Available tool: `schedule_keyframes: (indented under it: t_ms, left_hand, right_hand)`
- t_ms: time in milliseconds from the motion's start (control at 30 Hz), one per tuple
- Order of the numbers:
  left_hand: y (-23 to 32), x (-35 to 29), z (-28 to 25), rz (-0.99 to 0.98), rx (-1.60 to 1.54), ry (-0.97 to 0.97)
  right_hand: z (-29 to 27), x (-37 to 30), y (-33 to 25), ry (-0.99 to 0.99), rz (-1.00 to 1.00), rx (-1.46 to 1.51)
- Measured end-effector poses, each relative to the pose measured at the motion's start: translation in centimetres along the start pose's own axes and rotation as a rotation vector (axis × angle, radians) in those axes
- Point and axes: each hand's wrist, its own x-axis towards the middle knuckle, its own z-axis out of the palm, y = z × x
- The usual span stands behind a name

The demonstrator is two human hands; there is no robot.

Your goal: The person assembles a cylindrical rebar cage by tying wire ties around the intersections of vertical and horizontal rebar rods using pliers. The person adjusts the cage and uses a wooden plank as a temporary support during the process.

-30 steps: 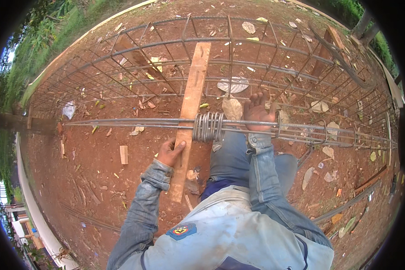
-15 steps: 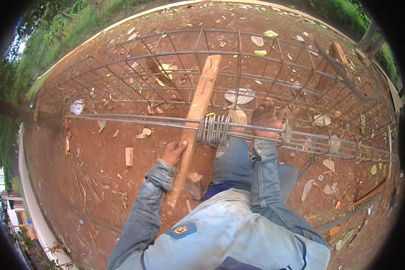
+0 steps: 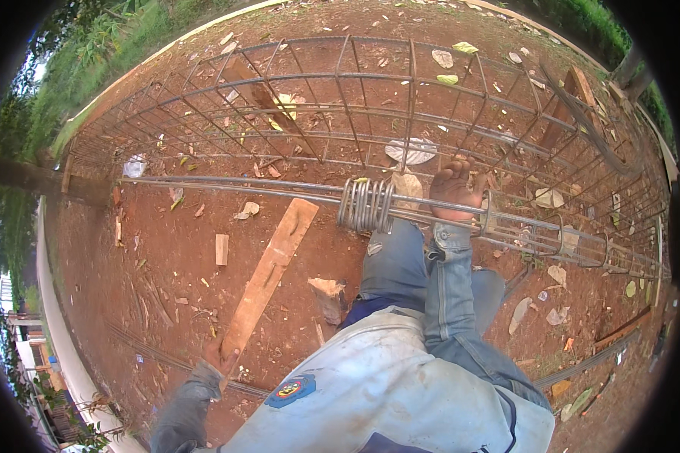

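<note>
Ring bundle [image 3: 366, 205]: looped around the steel bars [image 3: 279, 183].
Plank [image 3: 268, 277]: I see it slanting, left of the ring bundle and apart from it.
Left grip [image 3: 223, 356]: pinching the plank's near end, well left of the ring bundle.
Right grip [image 3: 457, 189]: spread, palm up, just right of the ring bundle.

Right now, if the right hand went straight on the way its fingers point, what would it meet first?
Probably the rebar cage ahead of the right hand, though depth is unclear from this single view.
</note>
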Motion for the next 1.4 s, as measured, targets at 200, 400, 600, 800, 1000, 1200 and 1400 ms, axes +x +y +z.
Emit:
schedule_keyframes:
  t_ms: [200, 400, 600, 800, 1000, 1200, 1400]
  left_hand:
    - [-8.0, -9.2, 5.1, -0.202, 0.007, 0.193]
    - [-0.6, -5.5, 0.1, 0.063, 0.114, 0.065]
    - [8.0, -1.6, -1.9, 0.015, 0.043, -0.171]
    - [8.4, -0.8, -1.1, 0.128, 0.018, -0.250]
    - [7.3, -2.2, -1.1, -0.008, 0.018, -0.215]
    - [8.7, -1.4, -0.2, 0.046, 0.066, -0.274]
    - [7.3, 1.4, 3.8, 0.034, -0.130, -0.338]
  right_hand:
    - [-0.5, 0.2, -0.1, 0.040, -0.002, -0.003]
    - [-1.8, 0.3, -1.1, 0.043, -0.029, -0.008]
    - [-1.9, 0.4, -0.9, 0.061, -0.053, 0.009]
    - [-1.7, -0.1, -0.3, 0.086, -0.041, 0.025]
    - [-2.0, -0.3, -0.7, 0.059, -0.024, 0.064]
    - [-2.1, -0.2, -0.7, 0.064, -0.031, 0.051]
    - [-2.3, -0.4, -0.8, 0.120, -0.038, 0.042]
